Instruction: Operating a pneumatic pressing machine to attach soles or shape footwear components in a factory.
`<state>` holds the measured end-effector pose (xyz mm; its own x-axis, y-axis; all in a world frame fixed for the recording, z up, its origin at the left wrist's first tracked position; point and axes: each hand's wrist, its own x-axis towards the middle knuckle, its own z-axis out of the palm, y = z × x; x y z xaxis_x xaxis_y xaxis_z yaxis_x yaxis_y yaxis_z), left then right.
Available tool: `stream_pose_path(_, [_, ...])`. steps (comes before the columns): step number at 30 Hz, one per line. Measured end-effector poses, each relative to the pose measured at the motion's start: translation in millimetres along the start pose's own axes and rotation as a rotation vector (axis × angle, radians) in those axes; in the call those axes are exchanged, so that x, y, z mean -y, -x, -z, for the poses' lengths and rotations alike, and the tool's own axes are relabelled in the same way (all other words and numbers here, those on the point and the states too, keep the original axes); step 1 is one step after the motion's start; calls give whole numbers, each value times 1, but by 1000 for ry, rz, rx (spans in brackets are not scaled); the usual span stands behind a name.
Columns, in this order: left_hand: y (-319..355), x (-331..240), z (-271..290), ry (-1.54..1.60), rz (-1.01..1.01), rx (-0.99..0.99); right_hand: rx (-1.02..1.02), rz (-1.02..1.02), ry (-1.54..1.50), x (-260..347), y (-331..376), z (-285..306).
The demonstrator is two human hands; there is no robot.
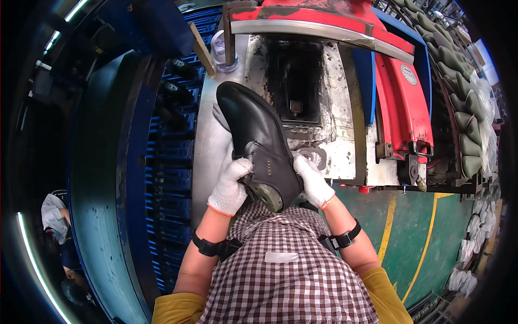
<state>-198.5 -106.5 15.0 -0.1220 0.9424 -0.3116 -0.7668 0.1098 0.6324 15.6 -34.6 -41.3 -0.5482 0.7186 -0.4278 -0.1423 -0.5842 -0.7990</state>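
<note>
Left hand: white knit glove, fingers curled and clamped on the left flank of the black leather shoe, thumb up near the lacing area.
Right hand: white knit glove, fingers closed against the right flank of the same shoe near its heel; fingertip detail partly hidden behind the upper.
Shoe position: held between both hands just above the chest, toe pointing away and slightly left, heel toward the body; green last visible in the opening at the heel end.
Shoe vs. surface: toe end overlaps the grey metal machine table; contact with it cannot be told.
Surface ahead: stained pale plate with a dark rectangular well just right of the toe; red machine housing beyond and to the right, metal bar across its top.
Left side: blue slatted crates and a curved dark blue conveyor edge; another person low at far left.
Right side: row of olive-green lasts along the rim; green floor with a yellow line.
Open room: narrow strip of bare grey table left of the shoe; clear plastic container at its far end.
Wrists: black straps on both forearms; checked apron below.
</note>
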Motion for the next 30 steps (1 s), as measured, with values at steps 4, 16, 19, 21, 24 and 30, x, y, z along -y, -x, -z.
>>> stream_pose_path(4, [6,-4,1,-63,11,-48,-16,-53,-81,-8,-4,-3])
stream_pose_path(16, [16,-1,58,141,29,-87,217,186,436,22,-8,-57])
stream_pose_path(19, [13,-10,90,158,21,-271,102,600,1064,28,-16,-40])
stream_pose_path(21, [6,-9,117,111,-79,-380,-198,765,1369,25,-20,-24])
stream_pose_path(24, [-28,-17,179,-63,-178,-681,-338,806,1461,10,-29,-7])
stream_pose_path(30, [-93,-68,312,-243,-216,-901,-367,851,1556,-6,-36,5])
